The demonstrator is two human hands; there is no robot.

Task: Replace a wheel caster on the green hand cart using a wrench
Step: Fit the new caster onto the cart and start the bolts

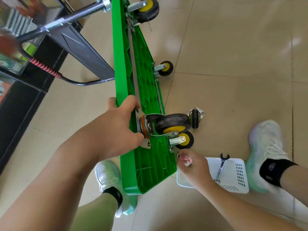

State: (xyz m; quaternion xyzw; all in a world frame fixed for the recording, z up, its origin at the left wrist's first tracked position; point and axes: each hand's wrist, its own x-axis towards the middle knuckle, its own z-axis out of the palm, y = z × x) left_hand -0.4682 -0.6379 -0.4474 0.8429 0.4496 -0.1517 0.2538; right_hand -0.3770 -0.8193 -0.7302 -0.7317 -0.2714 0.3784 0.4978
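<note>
Green plastic cart stands tipped on its long edge on the tiled floor, its ribbed underside facing right. The left hand grips the upper edge of the deck, fingers curled over it and the thumb against the mounting plate of the nearest caster, a black wheel with a yellow hub. The right hand is low beside the deck, pinching a small metal ring between its fingertips, just below the lower near caster. A loose caster lies on the floor close to the cart. The wrench rests in a white basket behind the right hand, between two white shoes.
</note>
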